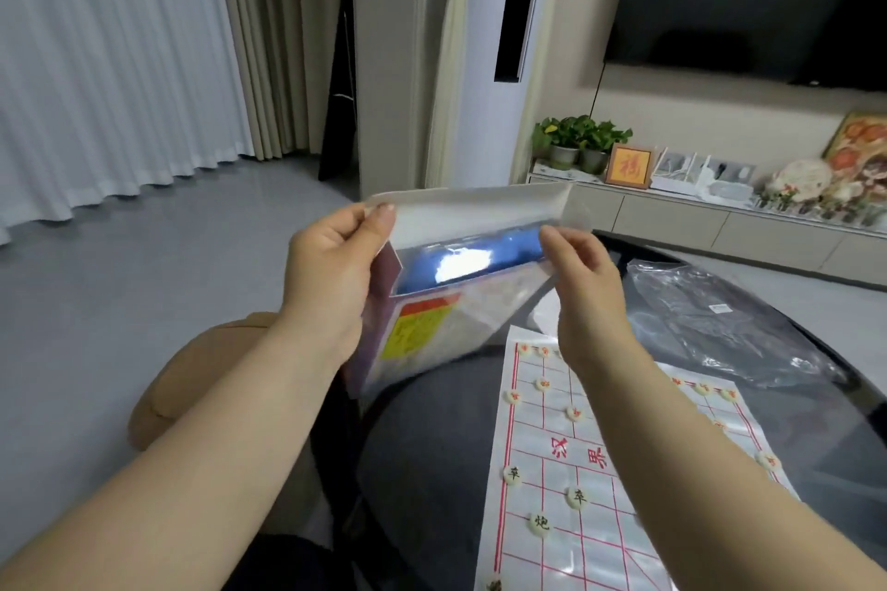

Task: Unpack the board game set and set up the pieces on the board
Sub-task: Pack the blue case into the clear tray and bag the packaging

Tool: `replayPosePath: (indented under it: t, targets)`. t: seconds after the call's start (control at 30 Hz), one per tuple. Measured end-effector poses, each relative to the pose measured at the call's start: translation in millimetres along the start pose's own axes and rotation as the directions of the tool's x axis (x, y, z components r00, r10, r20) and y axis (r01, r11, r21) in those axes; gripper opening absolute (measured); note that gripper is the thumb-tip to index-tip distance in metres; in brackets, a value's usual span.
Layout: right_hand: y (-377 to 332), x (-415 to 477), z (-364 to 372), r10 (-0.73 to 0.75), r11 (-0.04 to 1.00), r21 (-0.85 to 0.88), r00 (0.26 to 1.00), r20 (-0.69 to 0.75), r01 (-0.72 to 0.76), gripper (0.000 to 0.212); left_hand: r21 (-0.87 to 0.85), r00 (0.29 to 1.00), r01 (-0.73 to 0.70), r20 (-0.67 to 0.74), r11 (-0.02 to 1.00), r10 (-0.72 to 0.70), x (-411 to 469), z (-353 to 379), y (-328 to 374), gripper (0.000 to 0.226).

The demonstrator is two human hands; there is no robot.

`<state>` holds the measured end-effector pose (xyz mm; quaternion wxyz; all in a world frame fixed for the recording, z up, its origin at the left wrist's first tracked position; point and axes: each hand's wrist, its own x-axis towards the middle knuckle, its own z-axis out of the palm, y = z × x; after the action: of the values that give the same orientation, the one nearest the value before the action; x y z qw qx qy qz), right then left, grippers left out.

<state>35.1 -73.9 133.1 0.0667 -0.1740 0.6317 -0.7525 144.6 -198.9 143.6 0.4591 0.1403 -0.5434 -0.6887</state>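
Pinching the box [422,336] flap, left hand [331,269] grip clamped; right hand [585,283] grip pinches its rim.

The table [427,442] is dark and round, with a shiny black edge. A thin white game board [617,518] with red lines lies flat on it. Small round pieces [539,524] with marks on top sit on the board's lines. A crinkly clear plastic bag [710,317] lies on the table behind the board, on the right.
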Motion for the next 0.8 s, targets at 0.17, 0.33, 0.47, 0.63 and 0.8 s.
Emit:
replayPosePath:
  t: [0.17, 0.33, 0.47, 0.63, 0.8]
  targets:
    - [-11, 12, 17, -0.047, 0.996, -0.075, 0.996, -0.08, 0.041, 0.018, -0.059, 0.993, 0.118, 0.019, 0.991, -0.117, 28, -1, 16, 0.016]
    - [-13, 17, 24, -0.126, 0.971, -0.218, 0.987, -0.096, 0.103, 0.016, 0.215, 0.974, -0.107, 0.218, 0.971, 0.059, 26, -14, 11, 0.044]
    - [-9, 19, 21, -0.24, 0.931, -0.298, 0.969, -0.063, 0.212, 0.031, 0.305, 0.986, -0.147, 0.117, 0.941, 0.117, 40, -15, 4, 0.048]
    - [-12, 34, 11, -0.222, 0.964, -0.17, 0.971, -0.086, 0.205, 0.01, 0.237, 0.981, -0.072, 0.193, 0.969, 0.026, 66, -16, 4, 0.026]
    - [-14, 51, 13, -0.069, 0.996, -0.058, 0.996, 0.053, 0.072, 0.018, 0.12, 0.94, 0.11, 0.309, 0.987, -0.142, 85, -17, 2, 0.022]
